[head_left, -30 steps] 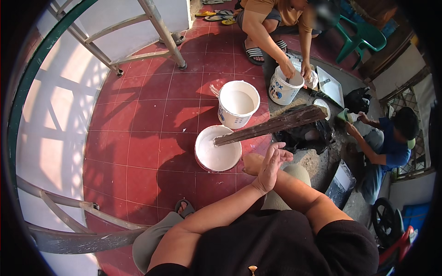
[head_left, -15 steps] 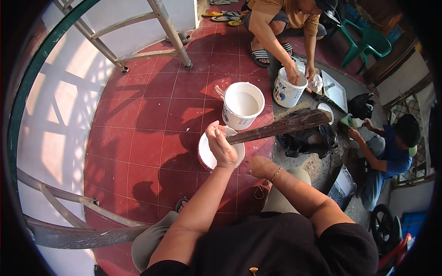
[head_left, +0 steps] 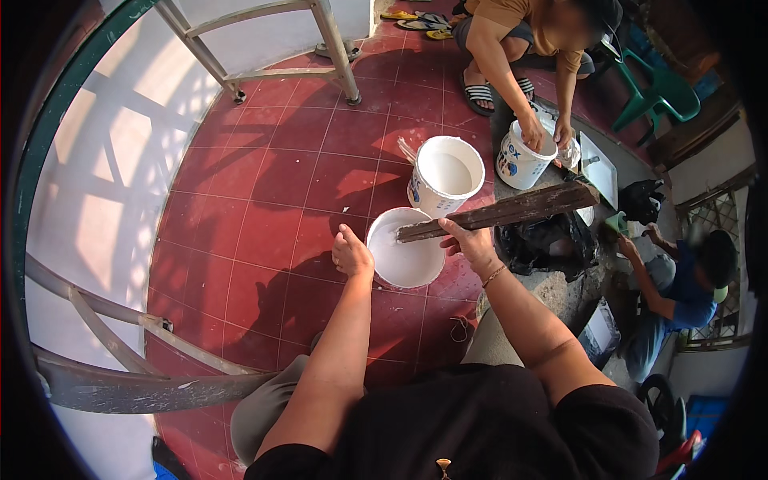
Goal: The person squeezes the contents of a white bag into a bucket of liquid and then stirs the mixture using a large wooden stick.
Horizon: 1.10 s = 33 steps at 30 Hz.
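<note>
A bucket (head_left: 382,272) of white paint stands on the red floor in front of me. The lower end of a dark, rough wooden stick (head_left: 520,206) rests in the paint, and the stick slants up to the right. My right hand (head_left: 477,250) grips it near the bucket's right rim, thumb on top and fingers beneath. Beside the left rim is my left hand (head_left: 354,253), its fingers stretched upward and nothing in it. Just behind stands a second white bucket (head_left: 450,172), also with white paint inside and a brush-like handle at its left side.
One person crouches at the far right with both hands at another white bucket (head_left: 522,164). A second person in blue sits at right holding a green container (head_left: 614,226). A black plastic bag (head_left: 548,246), a ladder (head_left: 336,48) and a green chair (head_left: 660,90) surround the area.
The stick has passed from my left hand to my right. My left hand has moved down and left to the bucket's side; my right hand has risen to the stick.
</note>
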{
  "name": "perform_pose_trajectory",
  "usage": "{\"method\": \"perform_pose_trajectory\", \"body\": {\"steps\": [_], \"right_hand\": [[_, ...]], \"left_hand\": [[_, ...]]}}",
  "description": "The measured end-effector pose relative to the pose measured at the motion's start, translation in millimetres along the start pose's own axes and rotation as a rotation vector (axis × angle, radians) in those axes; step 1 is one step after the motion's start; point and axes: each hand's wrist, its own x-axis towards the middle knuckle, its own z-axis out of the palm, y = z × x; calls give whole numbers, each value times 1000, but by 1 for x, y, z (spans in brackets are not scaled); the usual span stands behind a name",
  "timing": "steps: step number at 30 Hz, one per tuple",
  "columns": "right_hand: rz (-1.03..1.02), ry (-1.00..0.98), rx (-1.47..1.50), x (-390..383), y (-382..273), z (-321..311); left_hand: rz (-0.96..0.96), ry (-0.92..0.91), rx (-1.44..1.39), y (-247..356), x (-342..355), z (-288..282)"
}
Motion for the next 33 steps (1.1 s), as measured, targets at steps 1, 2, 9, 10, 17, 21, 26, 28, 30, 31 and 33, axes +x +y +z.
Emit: {"method": "perform_pose_trajectory", "body": {"steps": [1,2,9,10,17,21,26,28,30,31,33], "right_hand": [[-11,35,-16,4,-5,8],[-10,31,-19,5,-8,16],[-530,-170,-533,6,-32,35],[-517,-181,-592,0,-40,34],[-366,-200,-636,-29,-29,20],[-139,-182,-276,-25,-22,40],[-465,-151,-631,0,-17,39],[-511,-132,-733,-4,-22,32],[-558,-112,-843,-13,-36,27],[-537,-111,-863,-20,-42,25],[-404,-119,-779,-25,-45,25]], "left_hand": [[33,2,26,-3,-8,2],[66,2,53,-6,-14,4],[136,168,125,-9,-20,14],[166,204,146,-9,-20,13],[227,224,193,-14,-19,14],[259,250,160,-16,-18,17],[222,201,117,-13,-20,16],[236,267,149,-14,-20,16],[238,268,148,-16,-18,15],[245,264,152,-16,-19,15],[245,255,149,-15,-19,15]]}}
